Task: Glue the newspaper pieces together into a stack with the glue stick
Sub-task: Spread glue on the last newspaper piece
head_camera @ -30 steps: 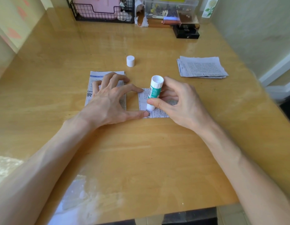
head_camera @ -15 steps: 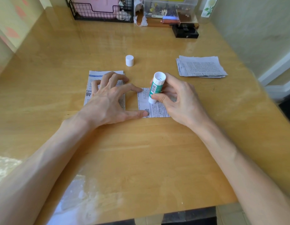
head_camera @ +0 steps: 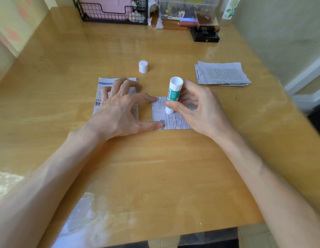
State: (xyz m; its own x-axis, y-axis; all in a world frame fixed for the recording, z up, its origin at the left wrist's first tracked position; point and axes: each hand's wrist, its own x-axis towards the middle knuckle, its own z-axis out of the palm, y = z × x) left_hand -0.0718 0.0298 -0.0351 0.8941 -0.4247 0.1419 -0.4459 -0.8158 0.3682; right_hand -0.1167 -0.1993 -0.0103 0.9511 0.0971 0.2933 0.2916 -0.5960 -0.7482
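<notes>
Newspaper, cut into small rectangular printed pieces, lies in three spots around the hands on the glossy light-wood table (head_camera: 155, 167). One single newspaper piece (head_camera: 160, 113) lies flat between the two hands, its right part hidden beneath the right hand (head_camera: 200, 108). That hand grips a white glue stick (head_camera: 173, 94) with a green label, thumb on the near side and fingers curled round the far side, and holds it almost upright, lower end down on the paper and round white top end facing up. The left hand (head_camera: 119, 111) is spread and grasps nothing: its index fingertip presses the far left corner of the single sheet and its thumb tip the near left corner, while the other fingers arch with their tips on a second patch of newspaper (head_camera: 103, 83) lying under that hand; whether this is one sheet or several I cannot tell. A small white cylindrical cap (head_camera: 143, 66) stands upright beyond the hands, nearer the left one and apart from both. A loose pile of newspaper pieces (head_camera: 223, 73) rests beyond and to the right of the right hand, well apart from it. Far beyond both hands stand a black wire basket (head_camera: 105, 17), a clear plastic box (head_camera: 187, 8) and a small black box (head_camera: 204, 34).
</notes>
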